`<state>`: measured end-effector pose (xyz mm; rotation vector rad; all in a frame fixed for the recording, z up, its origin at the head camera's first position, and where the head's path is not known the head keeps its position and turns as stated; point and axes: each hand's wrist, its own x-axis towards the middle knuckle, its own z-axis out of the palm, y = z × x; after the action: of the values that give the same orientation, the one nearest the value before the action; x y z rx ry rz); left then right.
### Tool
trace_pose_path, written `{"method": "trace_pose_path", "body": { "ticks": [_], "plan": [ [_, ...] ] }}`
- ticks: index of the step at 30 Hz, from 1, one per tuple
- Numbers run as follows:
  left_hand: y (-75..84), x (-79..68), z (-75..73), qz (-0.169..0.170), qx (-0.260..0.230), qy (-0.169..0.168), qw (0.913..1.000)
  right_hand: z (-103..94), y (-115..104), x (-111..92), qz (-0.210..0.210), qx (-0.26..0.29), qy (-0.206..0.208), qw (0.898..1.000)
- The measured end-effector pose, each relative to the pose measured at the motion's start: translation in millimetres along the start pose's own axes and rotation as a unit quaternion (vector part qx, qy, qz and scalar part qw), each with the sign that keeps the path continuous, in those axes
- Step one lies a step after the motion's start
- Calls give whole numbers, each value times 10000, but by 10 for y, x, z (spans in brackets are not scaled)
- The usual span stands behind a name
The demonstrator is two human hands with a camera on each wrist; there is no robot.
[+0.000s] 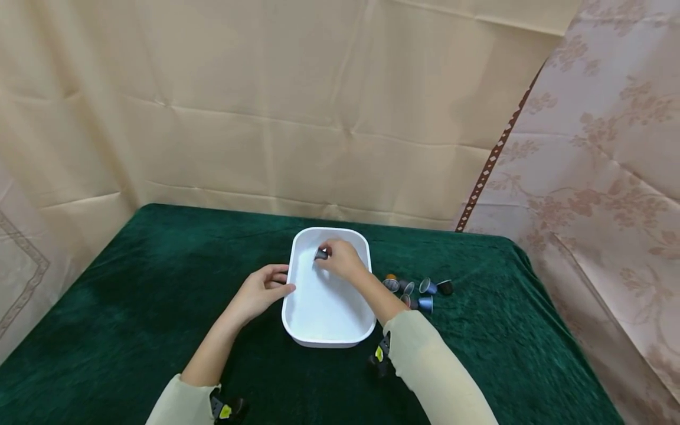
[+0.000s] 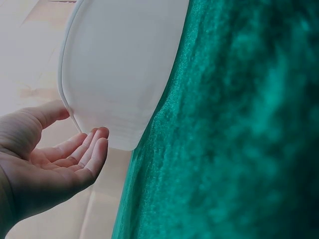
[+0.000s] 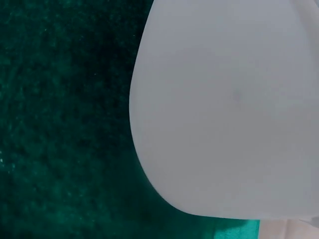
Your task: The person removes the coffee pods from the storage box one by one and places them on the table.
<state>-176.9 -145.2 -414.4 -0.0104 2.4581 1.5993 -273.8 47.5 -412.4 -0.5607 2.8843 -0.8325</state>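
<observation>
A white plastic bin point(image 1: 329, 307) with rounded corners stands on the green cloth. Inside its far part my right hand point(image 1: 342, 260) pinches a dark grey coffee capsule point(image 1: 321, 254) between thumb and fingers. My left hand point(image 1: 260, 292) holds the bin's left side, thumb over the rim and fingers along the outer wall. The left wrist view shows that hand point(image 2: 55, 154) with thumb and curved fingertips at the edge of the bin point(image 2: 119, 64). Only the bin's outer wall point(image 3: 224, 124) and cloth fill the right wrist view; the right hand is hidden there.
Several more coffee capsules lie on the cloth right of the bin, among them a blue one point(image 1: 425, 304), a light purple-blue one point(image 1: 428, 287), a black one point(image 1: 445, 287) and an orange one point(image 1: 391, 283). The green cloth point(image 1: 159, 283) covers the table up to the beige curtain point(image 1: 297, 118).
</observation>
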Motion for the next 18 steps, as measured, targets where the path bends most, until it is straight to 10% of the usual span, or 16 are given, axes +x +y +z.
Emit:
{"method": "trace_pose_path", "body": {
  "ticks": [18],
  "plan": [
    [-16,12,9,-32,109,8,9999,-89,14,-126,-78,239,121,9996]
  ]
}}
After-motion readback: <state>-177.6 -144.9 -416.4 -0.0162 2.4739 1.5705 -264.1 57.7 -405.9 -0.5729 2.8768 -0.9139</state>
